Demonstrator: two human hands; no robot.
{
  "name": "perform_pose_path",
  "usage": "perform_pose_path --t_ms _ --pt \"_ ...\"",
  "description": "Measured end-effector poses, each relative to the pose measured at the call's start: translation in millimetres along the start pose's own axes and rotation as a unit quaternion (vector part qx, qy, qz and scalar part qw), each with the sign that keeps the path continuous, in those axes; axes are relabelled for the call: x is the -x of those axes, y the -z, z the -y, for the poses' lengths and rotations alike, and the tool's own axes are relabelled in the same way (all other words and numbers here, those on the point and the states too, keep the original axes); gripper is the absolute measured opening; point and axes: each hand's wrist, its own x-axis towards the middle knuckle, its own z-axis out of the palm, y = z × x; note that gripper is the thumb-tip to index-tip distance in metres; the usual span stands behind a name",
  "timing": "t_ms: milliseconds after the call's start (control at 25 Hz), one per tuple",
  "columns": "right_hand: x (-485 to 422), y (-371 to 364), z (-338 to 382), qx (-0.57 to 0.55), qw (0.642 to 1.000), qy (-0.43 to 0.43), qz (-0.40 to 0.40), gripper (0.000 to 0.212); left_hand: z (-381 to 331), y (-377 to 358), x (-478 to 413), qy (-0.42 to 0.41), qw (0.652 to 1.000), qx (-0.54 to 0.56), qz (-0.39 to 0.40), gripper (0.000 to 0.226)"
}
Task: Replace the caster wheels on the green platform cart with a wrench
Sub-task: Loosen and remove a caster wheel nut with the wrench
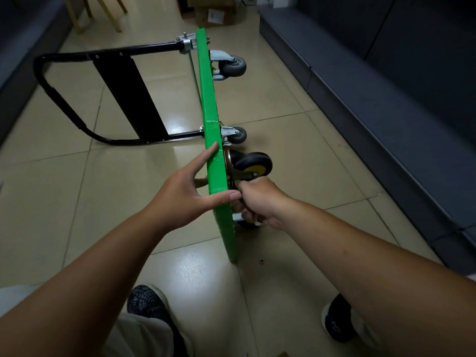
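Note:
The green platform cart (210, 104) stands on its long edge on the tiled floor, its black folding handle (77, 99) lying flat to the left. My left hand (185, 194) steadies the deck's upper edge with straight fingers, thumb across the top. My right hand (260, 202) is curled on the underside below a black caster with a yellow hub (253, 164); what it grips is hidden, and no wrench shows plainly. Two grey casters (233, 66) (238, 135) sit farther along the deck. A fourth wheel is mostly hidden under my right hand.
A small nut (262, 260) lies on the floor right of the cart's near end. Dark grey cabinets (386, 99) line the right side. Wooden chair legs (103, 14) and a cardboard box (213, 14) stand at the far end. My shoes (148, 302) are at the bottom.

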Motion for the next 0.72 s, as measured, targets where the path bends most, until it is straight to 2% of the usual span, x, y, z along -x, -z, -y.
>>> perform_pose_path --t_ms 200,360,560,720 --pt "15 -1 5 -0.004 1.000 0.023 0.017 0.030 3 0 -2 0.004 1.000 -0.013 0.005 0.107" --pt "17 2 -8 -0.038 0.993 0.078 0.077 0.029 6 -1 -2 0.001 1.000 -0.021 0.007 0.107" --pt "9 1 -24 0.084 0.978 0.156 0.106 0.026 7 0 -2 -0.009 1.000 -0.016 0.002 0.108" --pt "-11 -12 -60 0.147 0.960 0.236 0.043 0.033 8 1 -3 -0.003 1.000 -0.015 0.005 0.109"
